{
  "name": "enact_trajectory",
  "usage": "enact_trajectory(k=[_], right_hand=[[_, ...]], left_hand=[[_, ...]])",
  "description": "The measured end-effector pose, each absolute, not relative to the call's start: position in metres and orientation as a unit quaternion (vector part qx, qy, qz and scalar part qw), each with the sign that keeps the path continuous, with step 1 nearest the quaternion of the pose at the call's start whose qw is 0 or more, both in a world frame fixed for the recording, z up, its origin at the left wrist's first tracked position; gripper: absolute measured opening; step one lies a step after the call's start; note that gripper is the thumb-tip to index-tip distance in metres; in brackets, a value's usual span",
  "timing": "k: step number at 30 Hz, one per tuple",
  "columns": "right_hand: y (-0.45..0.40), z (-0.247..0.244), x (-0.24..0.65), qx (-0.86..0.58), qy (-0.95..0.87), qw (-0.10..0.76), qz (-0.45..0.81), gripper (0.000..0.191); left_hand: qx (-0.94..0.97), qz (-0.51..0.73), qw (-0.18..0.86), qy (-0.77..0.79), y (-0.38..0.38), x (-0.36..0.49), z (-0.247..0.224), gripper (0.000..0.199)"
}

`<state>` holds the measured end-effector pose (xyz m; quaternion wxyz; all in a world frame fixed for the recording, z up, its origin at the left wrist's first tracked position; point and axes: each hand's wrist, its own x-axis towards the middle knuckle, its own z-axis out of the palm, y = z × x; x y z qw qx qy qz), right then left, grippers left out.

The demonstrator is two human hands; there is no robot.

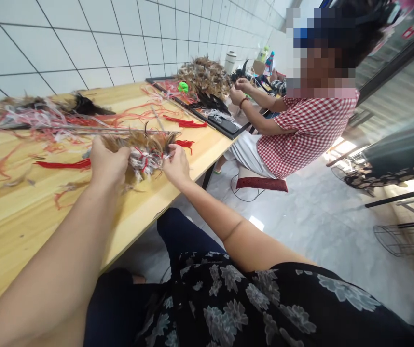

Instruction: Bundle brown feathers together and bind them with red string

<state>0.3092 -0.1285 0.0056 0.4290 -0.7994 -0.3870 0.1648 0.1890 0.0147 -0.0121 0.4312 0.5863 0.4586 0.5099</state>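
A bundle of brown feathers (140, 144) with white and red strands along its near side lies between my hands, just over the wooden table (145, 202). My left hand (108, 161) grips its left end, thumb toward the bundle and the other fingers mostly hidden. At the right end, my right hand (175, 164) pinches the bundle between closed fingers. A red tassel (64, 164) extends to the left of my left hand, and another red tassel (184, 144) shows just beyond my right hand.
Loose feathers and pink and white strings (44, 113) cover the table's back left. Another red tassel (185, 122) lies farther back. A black-edged tray (228, 127) and a feather pile (205, 79) stand beyond. A person in a checked shirt (308, 130) sits at right, hands raised.
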Motion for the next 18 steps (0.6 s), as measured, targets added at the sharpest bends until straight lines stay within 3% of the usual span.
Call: enact_trajectory(k=[6, 13, 18], right_hand=[[-0.125, 0.001, 0.312, -0.805, -0.391, 0.423, 0.142, 0.047], [-0.116, -0.006, 0.318, -0.793, -0.372, 0.465, 0.125, 0.041], [-0.115, -0.009, 0.32, -0.791, -0.376, 0.469, 0.116, 0.04]], left_hand=[[0.455, 0.588, 0.536, 0.401, -0.012, 0.199, 0.029, 0.048], [0.391, 0.62, 0.595, 0.33, -0.001, 0.202, 0.019, 0.044], [0.449, 0.562, 0.617, 0.319, 0.013, 0.189, 0.017, 0.044]])
